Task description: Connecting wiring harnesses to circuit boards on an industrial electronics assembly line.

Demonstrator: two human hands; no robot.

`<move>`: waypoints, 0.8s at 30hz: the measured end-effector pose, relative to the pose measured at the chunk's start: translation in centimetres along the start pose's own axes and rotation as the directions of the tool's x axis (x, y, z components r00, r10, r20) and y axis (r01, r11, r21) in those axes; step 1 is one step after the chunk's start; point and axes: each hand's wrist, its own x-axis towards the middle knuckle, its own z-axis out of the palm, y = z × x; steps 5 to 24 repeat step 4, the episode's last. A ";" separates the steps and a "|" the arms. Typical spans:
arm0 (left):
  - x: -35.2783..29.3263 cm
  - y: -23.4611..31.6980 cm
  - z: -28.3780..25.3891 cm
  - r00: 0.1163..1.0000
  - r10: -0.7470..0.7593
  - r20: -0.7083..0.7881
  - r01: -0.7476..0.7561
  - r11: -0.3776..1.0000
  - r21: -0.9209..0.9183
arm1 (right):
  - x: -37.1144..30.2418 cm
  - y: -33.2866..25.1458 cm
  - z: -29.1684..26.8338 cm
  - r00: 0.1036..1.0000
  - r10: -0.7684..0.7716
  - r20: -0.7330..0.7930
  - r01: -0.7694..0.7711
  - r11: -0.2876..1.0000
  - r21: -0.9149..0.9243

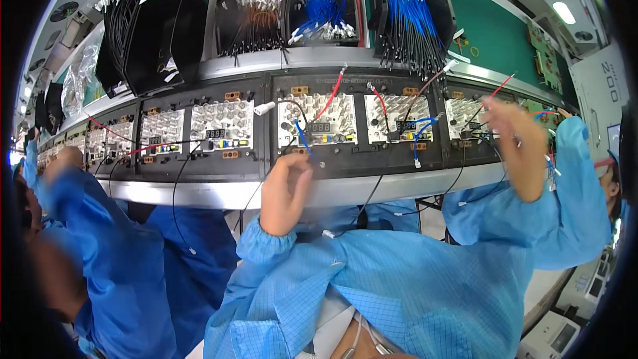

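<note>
My left hand (287, 193) hovers at the near edge of the black fixture tray (359, 161), its fingers loosely curled and apart, with nothing visible in them. Just beyond it, a white circuit board (340, 110) carries a blue wire (303, 138), a red wire (337, 91) and a dark wire ending in a white connector (264, 108). My right hand (520, 138) is raised at the right-hand board (461, 110); motion smears its fingertips, so whatever they hold is hidden. Between my hands lies another board (391, 113) with red, brown and blue wires attached.
Black bins hold bundled brown wires (259, 16), blue wires (322, 13) and blue-black wires (412, 10) behind the fixtures. A black-wire bin (166, 33) stands at far left. Co-workers in blue (123, 246) sit close on both sides. Loose leads hang over the metal rail (219, 194).
</note>
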 end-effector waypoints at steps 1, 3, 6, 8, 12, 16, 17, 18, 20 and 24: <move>-0.4 -0.1 -0.3 0.998 -0.061 -0.024 0.061 0.998 -0.009 | 1.1 -0.2 -1.3 1.000 0.008 -0.023 -0.010 0.997 -0.073; -0.8 -0.5 -0.9 0.997 -0.068 0.035 0.068 0.998 0.008 | 5.1 0.9 -2.2 0.997 -0.068 -0.042 0.062 0.988 -0.140; -0.9 -0.4 -1.2 0.993 -0.084 0.088 0.082 0.996 0.031 | 7.1 1.5 -2.1 0.997 -0.069 -0.020 0.065 0.983 -0.172; -0.9 -0.4 -1.2 0.993 -0.084 0.088 0.082 0.996 0.031 | 7.1 1.5 -2.1 0.997 -0.069 -0.020 0.065 0.983 -0.172; -0.9 -0.4 -1.2 0.993 -0.084 0.088 0.082 0.996 0.031 | 7.1 1.5 -2.1 0.997 -0.069 -0.020 0.065 0.983 -0.172; -0.9 -0.4 -1.2 0.993 -0.084 0.088 0.082 0.996 0.031 | 7.1 1.5 -2.1 0.997 -0.069 -0.020 0.065 0.983 -0.172; -0.9 -0.4 -1.2 0.993 -0.084 0.088 0.082 0.996 0.031 | 7.1 1.5 -2.1 0.997 -0.069 -0.020 0.065 0.983 -0.172; -0.9 -0.4 -1.2 0.993 -0.084 0.088 0.082 0.996 0.031 | 7.1 1.5 -2.1 0.997 -0.069 -0.020 0.065 0.983 -0.172; -0.9 -0.4 -1.2 0.993 -0.084 0.088 0.082 0.996 0.031 | 7.1 1.5 -2.1 0.997 -0.069 -0.020 0.065 0.983 -0.172; -0.9 -0.4 -1.2 0.993 -0.084 0.088 0.082 0.996 0.031 | 7.1 1.5 -2.1 0.997 -0.069 -0.020 0.065 0.983 -0.172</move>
